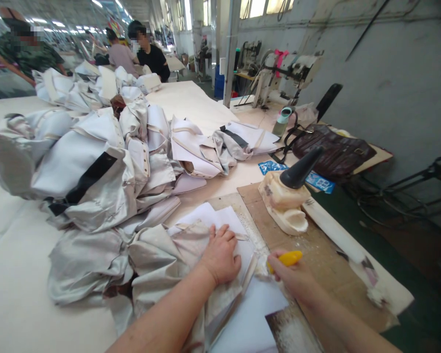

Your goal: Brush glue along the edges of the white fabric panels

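Note:
My left hand (220, 255) lies on a grey-beige fabric piece with white panels (176, 255), pressing it down with fingers stretched out. My right hand (288, 274) is closed around a yellow-handled tool (290, 258). A whitish, blurred end of that tool is close to the right edge of the piece; whether it touches cannot be made out. White panels (250, 314) of the piece extend toward me below both hands. Beyond my right hand stands a crusted, cream-coloured container (282, 198) with a black cone (302, 167) on top.
A heap of similar white and grey sewn pieces (88, 147) covers the table's left and middle. Brown cardboard (323, 264) lies under the container. A dark bag (334, 147), a bottle (281, 121) and a sewing machine (279, 73) are farther right. Several people (152, 56) are in the background.

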Motion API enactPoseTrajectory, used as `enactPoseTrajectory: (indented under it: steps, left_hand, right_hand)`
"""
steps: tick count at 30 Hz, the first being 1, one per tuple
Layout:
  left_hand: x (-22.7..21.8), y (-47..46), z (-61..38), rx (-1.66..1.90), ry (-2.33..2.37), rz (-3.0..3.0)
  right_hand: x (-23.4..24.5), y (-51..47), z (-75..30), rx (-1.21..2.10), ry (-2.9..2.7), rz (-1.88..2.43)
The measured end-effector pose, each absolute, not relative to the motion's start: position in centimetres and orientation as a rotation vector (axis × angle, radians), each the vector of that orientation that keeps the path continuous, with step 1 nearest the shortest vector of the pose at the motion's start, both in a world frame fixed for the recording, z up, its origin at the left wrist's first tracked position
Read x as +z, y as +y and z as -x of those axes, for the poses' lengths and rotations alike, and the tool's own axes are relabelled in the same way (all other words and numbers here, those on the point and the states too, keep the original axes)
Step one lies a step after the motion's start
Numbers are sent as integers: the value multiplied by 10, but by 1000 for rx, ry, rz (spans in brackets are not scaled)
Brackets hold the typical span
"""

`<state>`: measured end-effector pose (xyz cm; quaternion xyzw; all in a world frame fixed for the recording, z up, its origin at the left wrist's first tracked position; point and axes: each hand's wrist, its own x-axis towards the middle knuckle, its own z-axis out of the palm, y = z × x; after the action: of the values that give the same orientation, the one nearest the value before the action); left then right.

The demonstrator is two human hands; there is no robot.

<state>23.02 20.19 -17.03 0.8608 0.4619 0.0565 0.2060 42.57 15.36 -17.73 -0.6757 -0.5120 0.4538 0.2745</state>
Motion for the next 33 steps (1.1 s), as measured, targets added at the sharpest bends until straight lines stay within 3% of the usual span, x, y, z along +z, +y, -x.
enactPoseTrajectory:
  steps: [5,15,25,33]
  left_hand:
    - [-170,201,-232,146,1297,-2431]
    - [-173,202,-233,152,1290,-2431]
    - [-173,200,-233,170,1298,-2429]
    - [-160,213,-231,97,1236,-2361]
  right_hand:
    - [-181,193,-410,1055,-1428,1676]
    - [-170,69,-447,1215,-1501,1875]
    - [-157,104,-446,1123,-1237,1899]
    - [-166,47,-450,1065,-1477,2013]
